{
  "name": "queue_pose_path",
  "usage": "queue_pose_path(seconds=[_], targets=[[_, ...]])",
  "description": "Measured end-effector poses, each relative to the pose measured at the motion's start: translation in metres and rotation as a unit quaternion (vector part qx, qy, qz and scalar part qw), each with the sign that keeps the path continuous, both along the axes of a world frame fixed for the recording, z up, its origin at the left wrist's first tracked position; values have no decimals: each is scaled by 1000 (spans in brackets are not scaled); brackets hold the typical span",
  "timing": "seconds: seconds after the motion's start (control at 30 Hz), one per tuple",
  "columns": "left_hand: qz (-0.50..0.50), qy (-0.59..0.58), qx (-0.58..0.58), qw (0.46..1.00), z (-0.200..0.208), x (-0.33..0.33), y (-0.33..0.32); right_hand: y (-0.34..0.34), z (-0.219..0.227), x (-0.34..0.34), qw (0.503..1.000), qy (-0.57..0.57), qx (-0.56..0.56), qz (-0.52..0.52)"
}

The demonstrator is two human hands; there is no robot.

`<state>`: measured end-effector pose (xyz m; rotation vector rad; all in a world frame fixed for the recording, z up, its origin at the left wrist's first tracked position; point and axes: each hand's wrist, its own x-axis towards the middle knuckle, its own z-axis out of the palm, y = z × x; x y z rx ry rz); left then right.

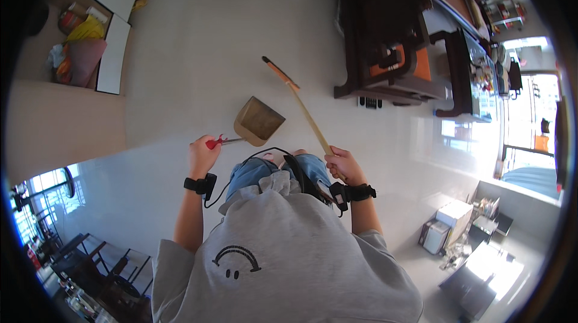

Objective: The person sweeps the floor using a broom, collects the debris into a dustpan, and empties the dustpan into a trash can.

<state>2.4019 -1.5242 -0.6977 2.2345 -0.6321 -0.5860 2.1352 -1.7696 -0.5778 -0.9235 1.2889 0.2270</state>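
My left hand (pixel 205 155) is closed around the red handle end of a dustpan (pixel 259 121). The dustpan is tan with a darker inside, and its pan is low over or on the floor in front of my legs; which of the two I cannot tell. In my right hand (pixel 344 165) is the pale yellow stick of a broom (pixel 308 117), gripped near its upper end. Its narrow orange and black head (pixel 280 72) lies farther ahead, beyond the dustpan. Broom and dustpan are apart.
Ahead on the right stands dark wooden furniture (pixel 385 28) with an orange seat. A white and tan cabinet (pixel 112 58) with bags on its shelf lines the left. Dark chairs (pixel 99 263) are at the lower left, boxes (pixel 445 226) at the lower right. Pale glossy floor (pixel 229 28) stretches ahead.
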Motion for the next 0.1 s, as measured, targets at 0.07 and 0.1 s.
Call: queue_pose_path(seconds=[0.07, 0.1], targets=[[47, 15, 37, 998, 22, 8, -1, -15, -5, 19, 996, 16, -75, 50], [77, 12, 50, 996, 31, 10, -2, -22, -5, 29, 995, 10, -75, 61]])
